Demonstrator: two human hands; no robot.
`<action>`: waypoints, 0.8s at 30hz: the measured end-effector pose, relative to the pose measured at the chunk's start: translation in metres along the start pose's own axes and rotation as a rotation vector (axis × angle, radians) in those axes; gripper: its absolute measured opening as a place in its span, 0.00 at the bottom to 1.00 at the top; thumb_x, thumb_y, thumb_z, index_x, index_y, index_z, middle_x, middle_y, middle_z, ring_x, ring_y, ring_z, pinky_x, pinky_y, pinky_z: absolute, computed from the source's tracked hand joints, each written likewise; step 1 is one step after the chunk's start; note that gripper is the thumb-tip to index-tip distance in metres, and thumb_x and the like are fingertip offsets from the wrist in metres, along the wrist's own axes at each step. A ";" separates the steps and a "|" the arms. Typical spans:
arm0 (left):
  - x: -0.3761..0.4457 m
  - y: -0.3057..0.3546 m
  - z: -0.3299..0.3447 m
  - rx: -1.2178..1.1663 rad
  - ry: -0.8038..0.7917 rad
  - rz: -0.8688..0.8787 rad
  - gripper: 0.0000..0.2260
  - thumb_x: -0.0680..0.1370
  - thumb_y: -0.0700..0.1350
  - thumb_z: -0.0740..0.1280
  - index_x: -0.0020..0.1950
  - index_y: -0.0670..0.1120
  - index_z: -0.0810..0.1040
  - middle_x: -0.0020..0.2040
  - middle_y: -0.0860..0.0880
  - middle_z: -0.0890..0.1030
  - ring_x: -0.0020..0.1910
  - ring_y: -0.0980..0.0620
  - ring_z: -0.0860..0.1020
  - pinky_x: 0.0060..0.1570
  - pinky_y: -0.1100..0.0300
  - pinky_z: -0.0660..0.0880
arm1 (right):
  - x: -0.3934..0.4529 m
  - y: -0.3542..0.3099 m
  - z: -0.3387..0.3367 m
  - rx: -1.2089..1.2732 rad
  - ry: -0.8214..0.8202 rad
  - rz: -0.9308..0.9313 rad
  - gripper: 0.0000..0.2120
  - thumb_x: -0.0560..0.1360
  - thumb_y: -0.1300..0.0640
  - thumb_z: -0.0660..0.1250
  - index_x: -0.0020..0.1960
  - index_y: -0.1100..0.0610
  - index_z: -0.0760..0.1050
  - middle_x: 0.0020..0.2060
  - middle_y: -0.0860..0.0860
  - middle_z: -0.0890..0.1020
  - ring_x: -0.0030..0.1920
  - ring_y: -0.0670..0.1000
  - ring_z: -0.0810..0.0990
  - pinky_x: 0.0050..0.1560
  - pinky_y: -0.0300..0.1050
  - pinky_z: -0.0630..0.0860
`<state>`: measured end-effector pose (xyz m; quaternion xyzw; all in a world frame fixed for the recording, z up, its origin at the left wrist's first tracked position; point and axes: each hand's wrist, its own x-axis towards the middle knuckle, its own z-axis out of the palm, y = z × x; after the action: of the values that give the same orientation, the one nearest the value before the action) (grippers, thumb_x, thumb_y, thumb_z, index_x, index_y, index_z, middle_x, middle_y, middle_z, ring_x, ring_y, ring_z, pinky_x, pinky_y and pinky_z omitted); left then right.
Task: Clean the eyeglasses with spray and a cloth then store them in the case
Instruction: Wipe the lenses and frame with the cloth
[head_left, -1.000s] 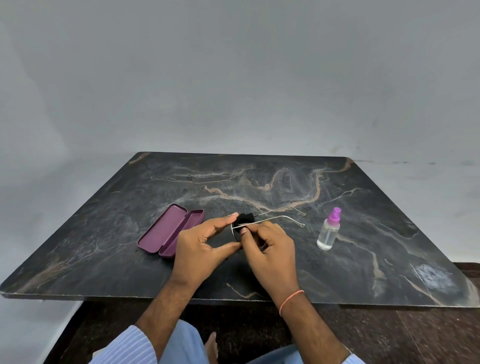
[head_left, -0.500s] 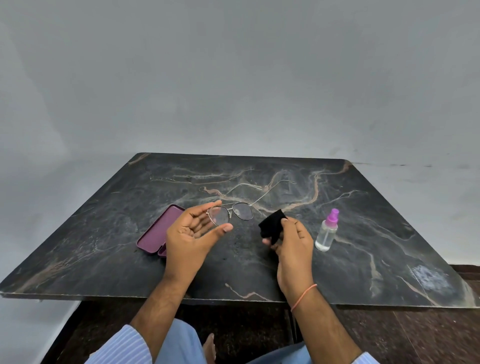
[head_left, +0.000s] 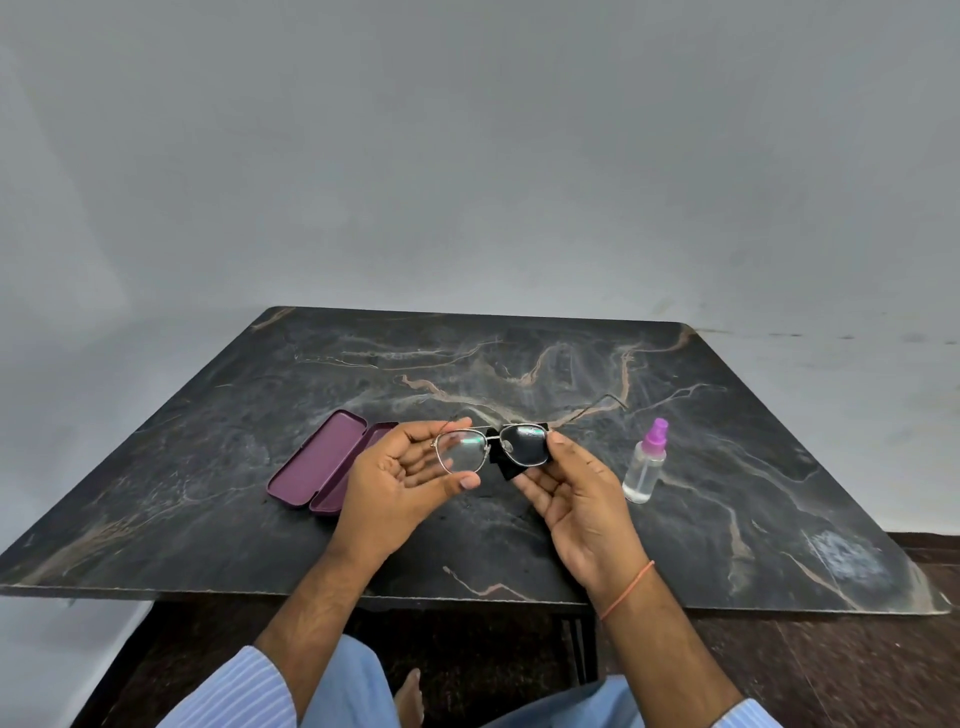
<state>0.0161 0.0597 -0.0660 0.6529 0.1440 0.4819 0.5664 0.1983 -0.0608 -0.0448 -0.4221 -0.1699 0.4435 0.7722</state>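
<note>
Both hands up over surface: left hand pinches eyeglasses by lens rim, right hand grips black cloth behind other lens.

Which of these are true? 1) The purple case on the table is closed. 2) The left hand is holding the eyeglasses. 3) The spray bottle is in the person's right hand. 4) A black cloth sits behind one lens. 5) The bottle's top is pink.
1) False. The purple case lies open on the table.
2) True. The left hand grips the eyeglasses by one lens rim.
3) False. The spray bottle stands on the table, apart from the right hand.
4) True. The right hand holds the black cloth behind the lens on its side.
5) True. It is a pink top on a clear bottle.
</note>
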 end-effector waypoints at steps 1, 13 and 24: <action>-0.001 0.000 0.002 0.013 -0.011 -0.005 0.28 0.68 0.57 0.88 0.66 0.56 0.86 0.68 0.51 0.88 0.71 0.49 0.85 0.66 0.57 0.83 | 0.000 0.000 -0.001 0.001 -0.005 0.002 0.11 0.78 0.55 0.73 0.55 0.59 0.88 0.52 0.62 0.89 0.50 0.57 0.89 0.50 0.50 0.88; -0.006 0.007 0.009 0.401 0.060 0.151 0.30 0.69 0.54 0.86 0.70 0.48 0.87 0.65 0.62 0.88 0.65 0.60 0.87 0.65 0.64 0.82 | -0.011 -0.002 0.001 0.073 -0.214 0.074 0.21 0.75 0.41 0.77 0.56 0.58 0.88 0.55 0.62 0.89 0.54 0.58 0.90 0.52 0.52 0.87; -0.009 0.013 0.008 0.470 0.090 0.166 0.32 0.69 0.62 0.83 0.69 0.50 0.87 0.63 0.55 0.89 0.63 0.59 0.88 0.65 0.60 0.84 | -0.015 0.002 0.010 -0.121 -0.376 0.081 0.17 0.71 0.40 0.82 0.49 0.51 0.88 0.47 0.53 0.89 0.55 0.55 0.89 0.56 0.48 0.86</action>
<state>0.0137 0.0444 -0.0575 0.7543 0.2230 0.5086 0.3503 0.1826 -0.0682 -0.0392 -0.3841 -0.3205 0.5341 0.6815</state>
